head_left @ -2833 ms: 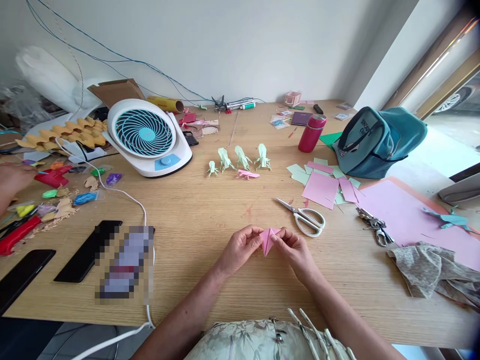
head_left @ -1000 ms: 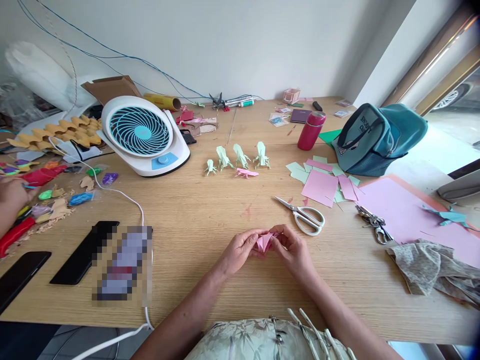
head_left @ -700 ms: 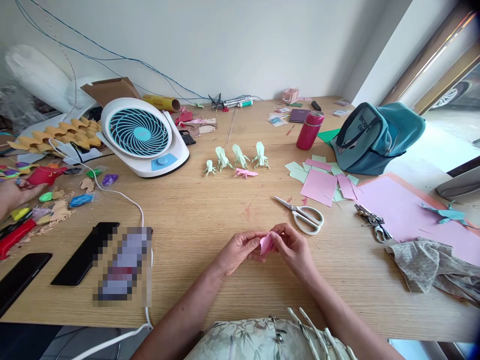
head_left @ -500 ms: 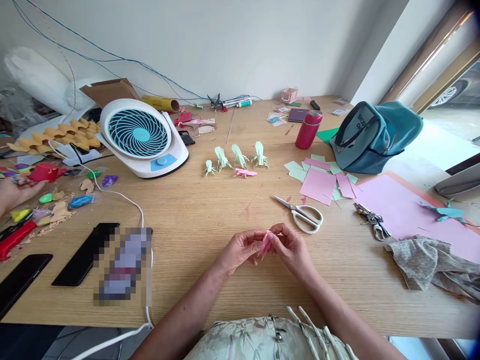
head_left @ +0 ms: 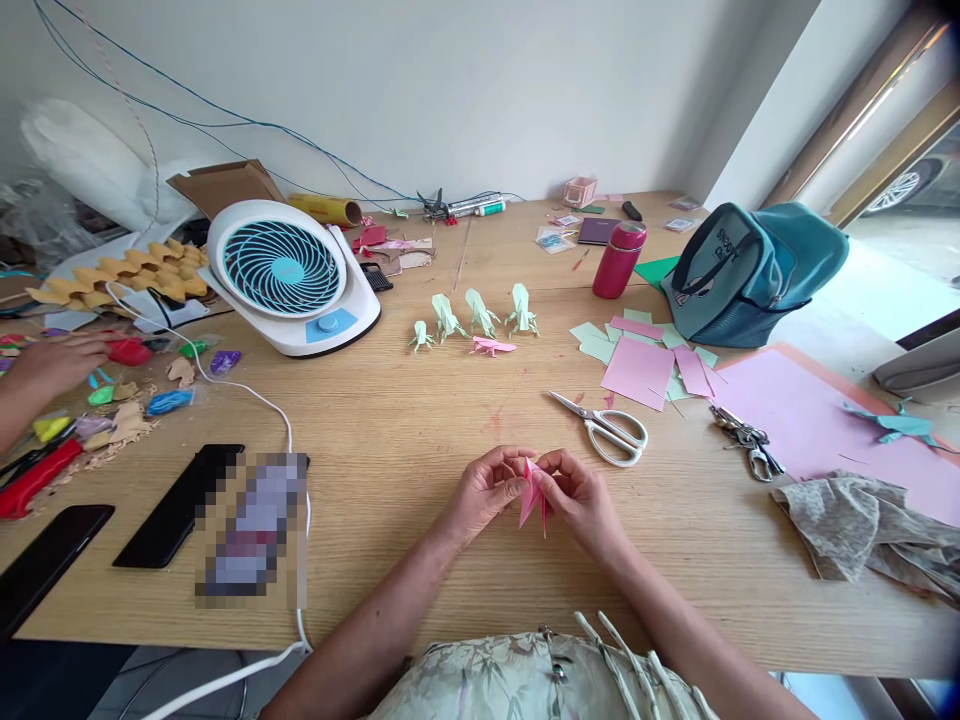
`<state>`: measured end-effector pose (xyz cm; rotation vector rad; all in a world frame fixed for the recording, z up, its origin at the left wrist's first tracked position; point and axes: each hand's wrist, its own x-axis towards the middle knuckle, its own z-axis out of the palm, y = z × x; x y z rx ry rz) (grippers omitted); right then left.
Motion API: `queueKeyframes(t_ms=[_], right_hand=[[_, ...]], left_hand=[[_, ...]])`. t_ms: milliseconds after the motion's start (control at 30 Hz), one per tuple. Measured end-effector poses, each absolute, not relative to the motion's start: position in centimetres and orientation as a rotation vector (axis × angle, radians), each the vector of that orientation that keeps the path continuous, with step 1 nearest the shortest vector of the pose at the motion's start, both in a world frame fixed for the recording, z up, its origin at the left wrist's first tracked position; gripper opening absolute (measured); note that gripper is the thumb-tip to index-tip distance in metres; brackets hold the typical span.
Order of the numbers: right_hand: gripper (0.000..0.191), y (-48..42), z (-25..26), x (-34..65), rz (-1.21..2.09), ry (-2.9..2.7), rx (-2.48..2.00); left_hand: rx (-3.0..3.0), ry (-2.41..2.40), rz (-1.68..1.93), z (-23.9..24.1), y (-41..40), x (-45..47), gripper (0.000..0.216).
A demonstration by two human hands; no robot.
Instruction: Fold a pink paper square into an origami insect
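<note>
A small folded pink paper piece (head_left: 532, 497) hangs point down between my two hands, just above the wooden table (head_left: 420, 420). My left hand (head_left: 487, 492) pinches its left side with curled fingers. My right hand (head_left: 579, 495) pinches its right side, thumb and forefinger closed on the top edge. White-handled scissors (head_left: 609, 431) lie just beyond my right hand. Further back stand several pale green folded paper figures (head_left: 480, 315) and one pink folded figure (head_left: 493, 347).
A white and blue fan (head_left: 289, 277) with a white cable (head_left: 247, 395) stands back left. Another person's hand (head_left: 52, 362) works among coloured scraps at the far left. Paper sheets (head_left: 645, 365), keys (head_left: 746, 450), a red bottle (head_left: 616, 262), a teal bag (head_left: 750, 272), grey cloth (head_left: 862, 530) and black phones (head_left: 176, 505) surround me.
The pink paper went from a flat, wide triangle to a narrow folded shape held upright, point down. My hands stayed in place. The other person's hand at the left moved among the scraps.
</note>
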<state>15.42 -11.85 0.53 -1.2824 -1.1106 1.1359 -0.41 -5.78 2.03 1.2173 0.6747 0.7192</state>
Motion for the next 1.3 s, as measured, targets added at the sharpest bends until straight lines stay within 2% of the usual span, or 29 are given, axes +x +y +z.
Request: queueKeyframes(t_ms=[267,467,667,700,767,833,933,1000,1300], right_hand=[[0.036,-12.0,0.5,15.1,1.033,-1.169,-1.319],[0.029,-12.3,0.6,15.2,0.797,-1.295,-1.464],[0.012,-12.2,0.8,15.3,0.449,-1.42,-1.496],[0.012,-12.1,0.8,15.4,0.388,-1.428,-1.496],[0.025,-12.0,0.8,15.5,0.344,-1.438,-1.481],[0.029,-11.9,0.9,15.5,0.421,-1.456,-1.438],[0.014,-11.7,1.3,15.4,0.693,-1.409,-1.322],[0.012,-11.6,1.5,15.3,0.813,-1.354,-1.26],[0.018,-11.7,1.7,15.6,0.87,-1.325,-1.233]], left_hand=[[1.45,0.636,0.739,2.6,-5.9,-0.7,0.046],[0.974,0.652,0.721,1.6,-7.0,0.4,0.053],[0.741,0.599,0.688,1.7,-7.2,0.6,0.047],[0.732,0.606,0.676,1.7,-7.2,0.6,0.048],[0.725,0.618,0.648,1.6,-7.2,0.5,0.051],[0.702,0.625,0.619,1.2,-7.2,0.5,0.052],[0.633,0.655,0.605,0.3,-7.2,0.6,0.051],[0.596,0.671,0.589,-0.1,-7.1,0.6,0.052],[0.61,0.581,0.502,1.4,-7.0,0.5,0.038]])
